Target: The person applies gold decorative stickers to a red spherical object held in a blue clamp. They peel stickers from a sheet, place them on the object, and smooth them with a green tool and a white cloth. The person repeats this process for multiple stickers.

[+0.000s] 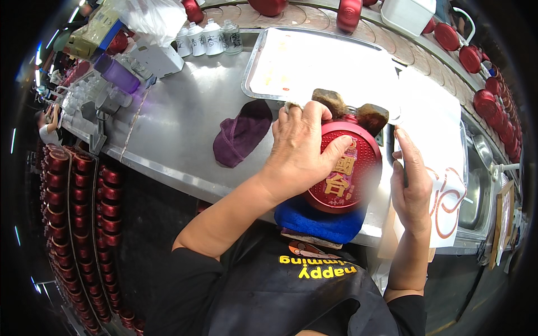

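Observation:
A round, flat red bottle [354,162] with raised gold lettering leans on a folded blue towel [322,219] at the edge of the metal bench. My left hand [300,143] grips its upper left side, thumb across the face and fingers bent over the rim. Two brown, stone-like blocks [374,116] flank the bottle's neck at the top. To the right of the bottle, my right hand [413,182] is apart from it, over white sheets. Its index finger and thumb point forward with a gap between them, and I see nothing held there.
A tray [246,84] with bright white sheets lies beyond the bottle. A purple cloth [242,134] is on the bench [179,129] to the left. White paper with reddish ring shapes [448,210] lies right, beside a sink [481,190]. Red bottles [81,196] fill racks at left; more line a curved conveyor [314,17].

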The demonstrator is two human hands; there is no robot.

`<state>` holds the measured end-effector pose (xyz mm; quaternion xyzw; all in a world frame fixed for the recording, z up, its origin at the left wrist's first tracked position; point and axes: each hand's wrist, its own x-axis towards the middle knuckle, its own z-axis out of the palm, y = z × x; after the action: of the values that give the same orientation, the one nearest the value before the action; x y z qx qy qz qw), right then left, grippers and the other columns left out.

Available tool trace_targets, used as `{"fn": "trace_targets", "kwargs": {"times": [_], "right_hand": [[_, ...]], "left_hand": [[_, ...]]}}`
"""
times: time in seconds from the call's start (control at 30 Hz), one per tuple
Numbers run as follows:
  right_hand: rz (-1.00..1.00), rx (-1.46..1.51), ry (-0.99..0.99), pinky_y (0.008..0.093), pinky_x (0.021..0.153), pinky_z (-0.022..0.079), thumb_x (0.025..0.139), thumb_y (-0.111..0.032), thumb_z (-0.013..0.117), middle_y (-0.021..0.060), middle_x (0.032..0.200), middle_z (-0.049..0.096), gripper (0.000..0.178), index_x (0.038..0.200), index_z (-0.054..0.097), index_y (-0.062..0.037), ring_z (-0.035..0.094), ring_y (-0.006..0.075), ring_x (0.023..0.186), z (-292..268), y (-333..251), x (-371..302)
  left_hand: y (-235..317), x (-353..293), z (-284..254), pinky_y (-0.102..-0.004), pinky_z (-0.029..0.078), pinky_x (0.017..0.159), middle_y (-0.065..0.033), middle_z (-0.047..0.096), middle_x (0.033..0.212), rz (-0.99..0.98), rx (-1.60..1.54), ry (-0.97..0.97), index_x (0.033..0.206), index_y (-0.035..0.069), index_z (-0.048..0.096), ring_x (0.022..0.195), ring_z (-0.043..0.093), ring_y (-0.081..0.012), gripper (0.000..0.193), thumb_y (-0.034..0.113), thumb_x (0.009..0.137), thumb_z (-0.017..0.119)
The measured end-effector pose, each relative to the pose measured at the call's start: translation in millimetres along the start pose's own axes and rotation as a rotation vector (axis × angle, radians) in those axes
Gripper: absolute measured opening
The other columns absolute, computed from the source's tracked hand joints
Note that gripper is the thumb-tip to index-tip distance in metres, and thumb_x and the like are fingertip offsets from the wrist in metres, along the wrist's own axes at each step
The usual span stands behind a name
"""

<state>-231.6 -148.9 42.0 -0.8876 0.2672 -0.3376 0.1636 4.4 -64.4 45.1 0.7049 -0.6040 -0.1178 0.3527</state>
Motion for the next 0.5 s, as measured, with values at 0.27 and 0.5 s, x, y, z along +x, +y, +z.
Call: {"fn": "trace_targets", "kwargs": {"times": [0.27, 0.5], "right_hand": [[0.072, 0.108, 0.105, 0.0362, 0.095, 0.056, 0.093, 0.011, 0.056, 0.0220, 0.129, 0.068, 0.046, 0.138, 0.049, 0.0063, 0.069, 0.0310, 0.116, -4, 8, -7], [0.101, 0.015, -0.021, 0.0315, 0.061, 0.051, 0.093, -0.008, 0.070, 0.0118, 0.077, 0.065, 0.020, 0.106, 0.057, -0.0018, 0.066, 0.0222, 0.065, -27, -16, 24]], "left_hand": [[0, 1, -5, -0.0443, 0.033, 0.111, -0.0145, 0.061, 0.125, 0.260, -0.087, 0.071, 0.133, 0.009, 0.059, 0.122, 0.049, -0.0349, 0.044, 0.024, 0.093, 0.069], [-12, -11, -18, -0.0486, 0.013, 0.122, 0.0001, 0.076, 0.106, 0.575, 0.307, 0.003, 0.140, 0.019, 0.066, 0.137, 0.044, -0.0283, 0.049, 0.046, 0.099, 0.059]]}}
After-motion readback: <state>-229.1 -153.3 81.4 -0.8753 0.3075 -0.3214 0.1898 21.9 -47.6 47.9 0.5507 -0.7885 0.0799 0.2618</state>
